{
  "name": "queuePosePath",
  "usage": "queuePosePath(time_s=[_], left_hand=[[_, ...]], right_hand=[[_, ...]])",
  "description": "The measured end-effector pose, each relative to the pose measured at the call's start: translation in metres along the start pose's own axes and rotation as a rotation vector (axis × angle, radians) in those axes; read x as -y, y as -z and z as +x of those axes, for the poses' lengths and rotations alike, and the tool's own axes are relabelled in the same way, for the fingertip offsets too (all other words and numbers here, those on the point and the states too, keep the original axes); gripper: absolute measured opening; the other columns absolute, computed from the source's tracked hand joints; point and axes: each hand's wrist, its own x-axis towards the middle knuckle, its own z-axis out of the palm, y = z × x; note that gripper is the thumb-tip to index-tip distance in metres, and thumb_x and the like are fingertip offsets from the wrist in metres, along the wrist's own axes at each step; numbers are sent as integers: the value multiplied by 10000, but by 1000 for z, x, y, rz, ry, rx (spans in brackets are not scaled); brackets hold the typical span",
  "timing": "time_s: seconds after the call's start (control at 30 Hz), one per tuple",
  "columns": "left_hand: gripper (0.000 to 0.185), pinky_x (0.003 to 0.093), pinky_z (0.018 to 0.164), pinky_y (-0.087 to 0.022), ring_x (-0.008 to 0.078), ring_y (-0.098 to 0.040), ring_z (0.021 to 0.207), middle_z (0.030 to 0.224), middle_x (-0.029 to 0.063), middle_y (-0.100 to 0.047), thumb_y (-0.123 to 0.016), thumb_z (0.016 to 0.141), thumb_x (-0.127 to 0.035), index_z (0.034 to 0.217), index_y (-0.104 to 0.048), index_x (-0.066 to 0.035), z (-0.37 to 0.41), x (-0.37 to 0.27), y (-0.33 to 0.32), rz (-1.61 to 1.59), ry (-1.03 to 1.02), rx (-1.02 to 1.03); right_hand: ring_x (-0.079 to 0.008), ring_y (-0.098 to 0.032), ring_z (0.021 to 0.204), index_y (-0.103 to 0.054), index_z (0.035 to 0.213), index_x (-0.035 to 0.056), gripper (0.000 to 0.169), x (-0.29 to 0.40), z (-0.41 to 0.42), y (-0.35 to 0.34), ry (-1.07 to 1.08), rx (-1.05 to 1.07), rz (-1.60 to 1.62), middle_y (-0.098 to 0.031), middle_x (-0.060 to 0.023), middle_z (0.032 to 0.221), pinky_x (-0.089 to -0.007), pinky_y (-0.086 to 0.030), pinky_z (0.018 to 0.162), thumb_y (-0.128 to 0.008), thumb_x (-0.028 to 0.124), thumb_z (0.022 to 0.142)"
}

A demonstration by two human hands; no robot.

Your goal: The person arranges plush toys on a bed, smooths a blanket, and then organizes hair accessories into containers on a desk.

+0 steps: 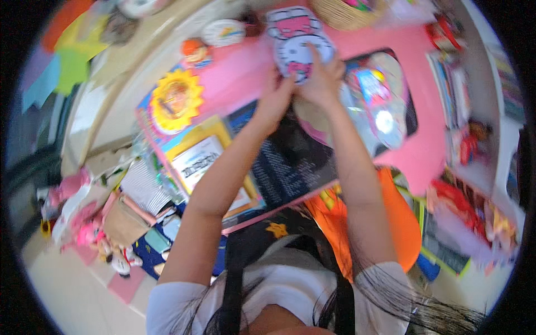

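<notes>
A flat, Hello Kitty-shaped white and pink object (287,50) is at the far side of the pink desk surface (423,104), its head end towards me. My left hand (276,94) grips its near left edge. From the right, my right hand (322,79) holds it too, with the index finger lying across the face. Motion blur hides the exact finger contact and whether the object is lifted. Below my right hand, clear plastic packaging with a colourful item (372,86) rests on a dark mat (412,111). A black printed sheet (289,171) extends beneath my forearms.
A yellow sunflower-shaped frame (176,100), a red-haired figurine (196,52) and yellow-edged printed material (201,157) are on the left. A woven basket (349,14) stands at the back. Books (450,90) line the right side. An orange cloth (398,222) hangs near my right arm.
</notes>
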Motion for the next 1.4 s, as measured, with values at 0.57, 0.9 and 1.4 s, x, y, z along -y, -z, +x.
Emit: queuePosePath(time_s=[0.57,0.9,1.4], left_hand=[[497,354,1022,-362,210,-384,1287,1399,120,-383,-537,955,-256,1387,-373,-74,-13,21,17,282,-54,12],[643,317,720,-525,169,-599,926,1169,83,-560,-619,835,-44,1397,-311,-88,22,9,21,296,8,-57],[604,298,923,-433,169,-511,1102,1311,99,-452,-483,821,82,1370,-319,-110,-115,-36,-7,64,19,154]], right_hand=[[-289,-475,1185,-511,1298,118,534,-33,-82,66,-115,-50,1597,-471,-113,1338,-396,-365,1012,-675,256,809],[-424,-286,1321,-322,1431,197,880,-86,-180,123,-327,-73,2187,-321,-123,1460,-553,-390,967,-720,479,699],[-322,-427,1244,-351,1398,73,747,-151,-225,119,-372,-380,1673,-410,-103,1393,-431,-339,1055,-692,256,759]])
